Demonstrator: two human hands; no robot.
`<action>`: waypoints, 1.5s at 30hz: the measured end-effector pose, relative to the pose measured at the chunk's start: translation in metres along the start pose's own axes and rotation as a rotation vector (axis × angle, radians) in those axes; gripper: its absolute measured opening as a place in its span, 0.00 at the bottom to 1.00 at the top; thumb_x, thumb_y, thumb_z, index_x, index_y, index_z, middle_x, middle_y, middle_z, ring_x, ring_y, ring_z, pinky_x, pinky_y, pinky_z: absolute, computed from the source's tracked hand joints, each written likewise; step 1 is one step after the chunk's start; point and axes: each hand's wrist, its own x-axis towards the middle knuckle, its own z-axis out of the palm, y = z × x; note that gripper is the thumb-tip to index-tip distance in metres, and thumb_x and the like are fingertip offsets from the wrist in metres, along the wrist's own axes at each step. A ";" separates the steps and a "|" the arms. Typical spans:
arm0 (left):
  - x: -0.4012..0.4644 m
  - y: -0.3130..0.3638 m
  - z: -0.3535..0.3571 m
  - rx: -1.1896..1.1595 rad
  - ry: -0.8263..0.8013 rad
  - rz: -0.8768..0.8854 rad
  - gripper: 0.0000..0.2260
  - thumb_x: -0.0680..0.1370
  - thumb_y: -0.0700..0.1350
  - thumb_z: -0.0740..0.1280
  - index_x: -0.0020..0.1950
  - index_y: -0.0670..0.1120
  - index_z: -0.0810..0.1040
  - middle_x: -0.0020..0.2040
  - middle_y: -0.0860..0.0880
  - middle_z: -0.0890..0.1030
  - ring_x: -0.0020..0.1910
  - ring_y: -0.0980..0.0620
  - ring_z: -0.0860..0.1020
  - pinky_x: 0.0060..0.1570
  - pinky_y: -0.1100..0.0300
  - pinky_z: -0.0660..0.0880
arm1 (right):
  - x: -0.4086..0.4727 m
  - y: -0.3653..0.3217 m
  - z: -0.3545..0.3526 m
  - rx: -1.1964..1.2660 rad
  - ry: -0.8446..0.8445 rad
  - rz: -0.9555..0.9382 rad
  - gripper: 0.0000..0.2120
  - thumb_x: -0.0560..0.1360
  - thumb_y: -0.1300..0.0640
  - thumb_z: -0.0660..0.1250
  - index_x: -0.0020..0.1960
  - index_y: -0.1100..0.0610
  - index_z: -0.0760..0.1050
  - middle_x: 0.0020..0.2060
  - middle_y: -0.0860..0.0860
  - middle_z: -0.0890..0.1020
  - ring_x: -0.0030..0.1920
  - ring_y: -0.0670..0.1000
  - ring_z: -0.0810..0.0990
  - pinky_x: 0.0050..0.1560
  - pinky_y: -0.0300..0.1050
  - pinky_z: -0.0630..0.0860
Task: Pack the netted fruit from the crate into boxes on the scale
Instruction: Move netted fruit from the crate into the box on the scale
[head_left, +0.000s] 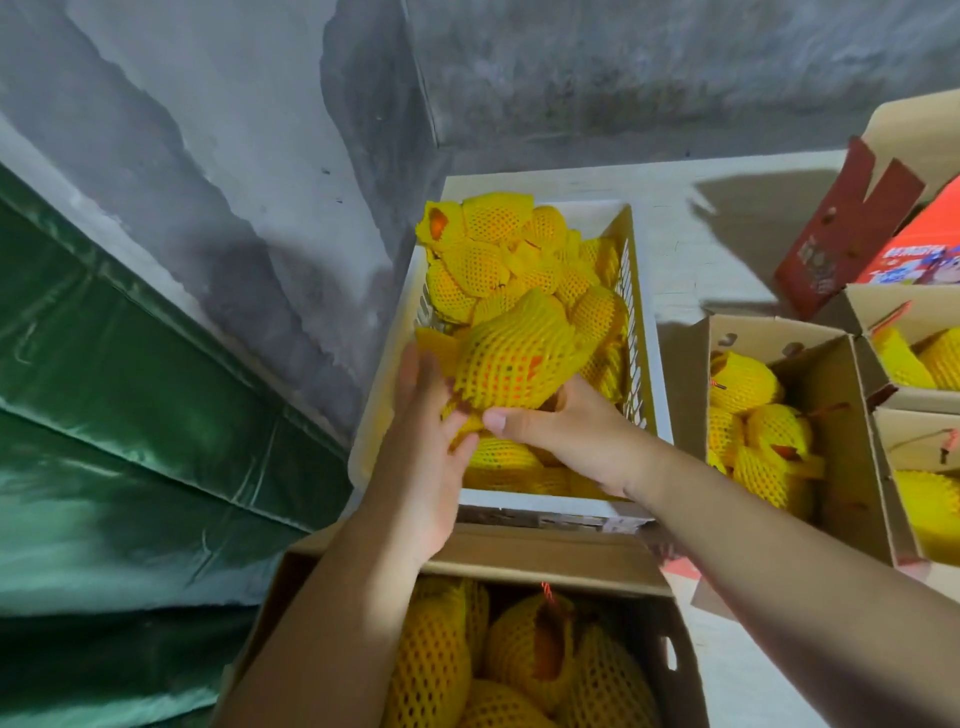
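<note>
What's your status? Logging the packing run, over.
Left hand and right hand both grip one netted fruit above the white crate. Near box partly filled. Nothing in the way.

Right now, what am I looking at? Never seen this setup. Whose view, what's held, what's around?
There is no robot here. One head-worn camera looks down at a person's bare hands. Both the left hand and the right hand grip one netted fruit above a white crate full of the same yellow-netted fruit. Nearest the camera sits an open cardboard box already holding several. More part-filled boxes stand to the right. No scale is visible in this view.
</note>
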 end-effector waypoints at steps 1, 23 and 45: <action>0.000 0.001 0.004 -0.069 -0.098 -0.057 0.37 0.73 0.72 0.67 0.81 0.66 0.63 0.77 0.53 0.73 0.73 0.49 0.76 0.73 0.42 0.72 | 0.003 0.000 -0.001 -0.032 -0.062 0.003 0.10 0.78 0.55 0.74 0.59 0.47 0.83 0.57 0.49 0.86 0.62 0.50 0.82 0.59 0.42 0.80; 0.019 -0.033 0.002 0.214 0.325 -0.175 0.29 0.81 0.70 0.57 0.78 0.58 0.60 0.55 0.45 0.80 0.40 0.47 0.84 0.29 0.59 0.79 | 0.098 0.041 -0.137 -1.982 -0.039 0.413 0.26 0.81 0.48 0.59 0.76 0.50 0.58 0.73 0.57 0.66 0.75 0.60 0.66 0.77 0.57 0.53; -0.066 0.025 -0.015 -0.100 -0.029 -0.038 0.40 0.71 0.73 0.68 0.80 0.60 0.67 0.71 0.50 0.80 0.52 0.48 0.84 0.51 0.52 0.80 | -0.030 -0.050 -0.029 -0.159 0.400 0.057 0.31 0.70 0.57 0.69 0.70 0.44 0.66 0.43 0.42 0.83 0.37 0.51 0.79 0.39 0.48 0.78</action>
